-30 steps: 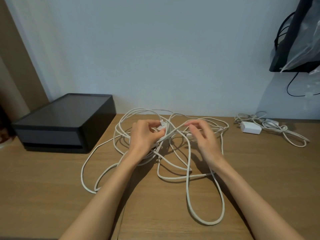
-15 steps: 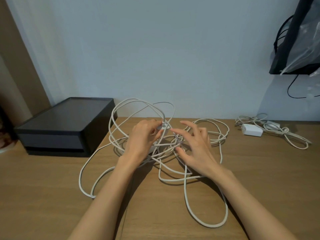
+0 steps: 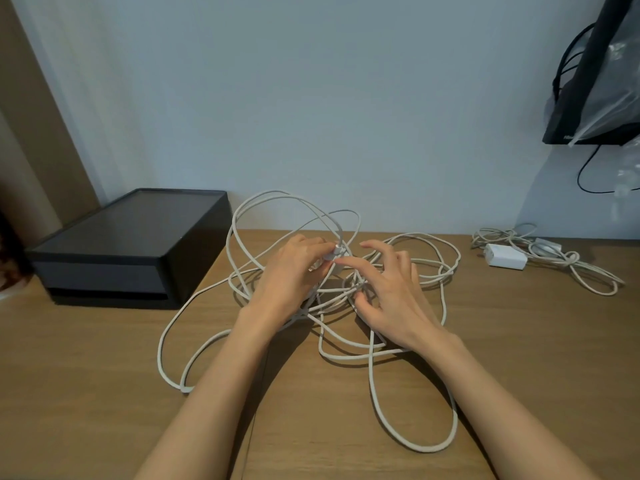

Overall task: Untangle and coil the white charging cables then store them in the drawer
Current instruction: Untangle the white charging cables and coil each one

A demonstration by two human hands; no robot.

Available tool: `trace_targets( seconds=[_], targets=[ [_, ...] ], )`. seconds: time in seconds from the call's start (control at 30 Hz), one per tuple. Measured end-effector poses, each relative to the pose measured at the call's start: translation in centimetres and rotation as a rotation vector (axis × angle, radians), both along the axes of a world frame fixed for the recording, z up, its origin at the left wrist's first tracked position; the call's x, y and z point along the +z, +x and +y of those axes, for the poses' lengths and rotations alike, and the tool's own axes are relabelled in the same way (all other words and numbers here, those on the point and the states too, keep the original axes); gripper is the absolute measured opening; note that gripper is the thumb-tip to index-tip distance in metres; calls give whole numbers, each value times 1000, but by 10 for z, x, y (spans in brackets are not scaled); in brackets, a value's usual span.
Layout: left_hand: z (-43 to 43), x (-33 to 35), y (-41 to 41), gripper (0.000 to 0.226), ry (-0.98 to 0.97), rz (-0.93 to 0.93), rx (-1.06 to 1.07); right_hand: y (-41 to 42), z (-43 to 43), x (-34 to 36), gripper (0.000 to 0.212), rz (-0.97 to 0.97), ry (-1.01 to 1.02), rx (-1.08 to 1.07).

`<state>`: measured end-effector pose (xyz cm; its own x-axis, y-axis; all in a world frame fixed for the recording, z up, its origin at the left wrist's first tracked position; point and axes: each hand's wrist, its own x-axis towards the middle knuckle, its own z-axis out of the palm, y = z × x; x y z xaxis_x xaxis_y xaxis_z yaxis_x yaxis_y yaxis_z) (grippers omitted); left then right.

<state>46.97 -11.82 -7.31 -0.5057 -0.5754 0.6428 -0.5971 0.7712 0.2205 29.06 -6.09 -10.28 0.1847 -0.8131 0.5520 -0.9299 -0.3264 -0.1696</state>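
Two hands meet at the middle of the tangle. The left hand is curled, pinching a small white plug between thumb and fingertips. The right hand is not gripping anything: its fingers are spread and lightly bent over the strands, the index fingertip reaches to just beside the plug, and the thumb is tucked low against a crossing of strands.

Around both hands lies the white cable, a loose knot of many loops on the wooden tabletop. Several loops arch up off the surface behind the left hand, rising in front of the pale wall. One long loop runs toward the near edge under the right forearm, and others trail out to the left.

Left of the tangle, against the wall, stands a black drawer box. Its front is closed (so whatever it holds cannot be seen), and one cable loop lies just beside its right corner.

Well apart on the right, a second white cable bundle lies on the tabletop with a white adapter touching it. Above that, a black screen partly wrapped in clear plastic hangs at the upper right, with a thin black wire drooping beneath it.
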Motion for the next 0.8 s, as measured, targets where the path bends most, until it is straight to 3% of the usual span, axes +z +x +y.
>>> trace_targets(
  seconds=[0.2, 0.33, 0.43, 0.6, 0.7, 0.8],
  targets=[
    [5, 3, 0, 18, 49, -49, -21, 2, -1, 0, 41, 55, -8, -87],
    [9, 13, 4, 30, 186, 138, -42, -6, -3, -7, 16, 76, 86, -139],
    [13, 20, 1, 32, 343, 359, -61, -8, -4, -4, 16, -151, 54, -111],
    [17, 27, -6, 29, 616, 688, -184, 2, 0, 21, 16, -845, 27, 128],
    [19, 28, -7, 23, 672, 702, -265, 3, 2, 33, 25, -915, 90, 196],
    [21, 24, -11, 22, 693, 685, -299, -3, 3, 46, 27, -774, 197, 207]
  ],
)
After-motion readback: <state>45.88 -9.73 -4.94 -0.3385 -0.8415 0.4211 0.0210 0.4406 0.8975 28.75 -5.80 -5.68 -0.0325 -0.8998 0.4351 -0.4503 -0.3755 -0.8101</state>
